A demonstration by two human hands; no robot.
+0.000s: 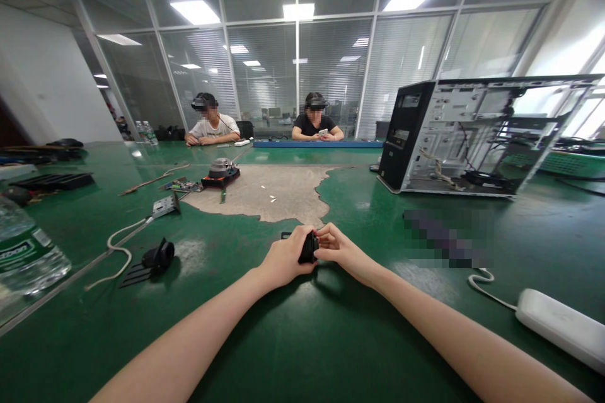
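Just above the green table, my left hand (286, 258) is wrapped round a small black part (309, 248), whose exact kind I cannot make out. A flat black end with a slot sticks out to the left past my knuckles. From the other side, the bent fingertips and thumb of my right hand (341, 253) pinch the part's right edge. To the left, a black plastic piece (158, 255) with a rounded top and long prongs lies on the table. Nearby, a small metal bracket (166, 204) rests beside a pale cable (118, 242).
An opened computer case (406, 138) stands at right. A white power brick (562, 324) with its cord lies front right, a water bottle (28, 252) at left. A cooler-like part (221, 172) sits on the bare grey patch (293, 192). Two people sit across the table.
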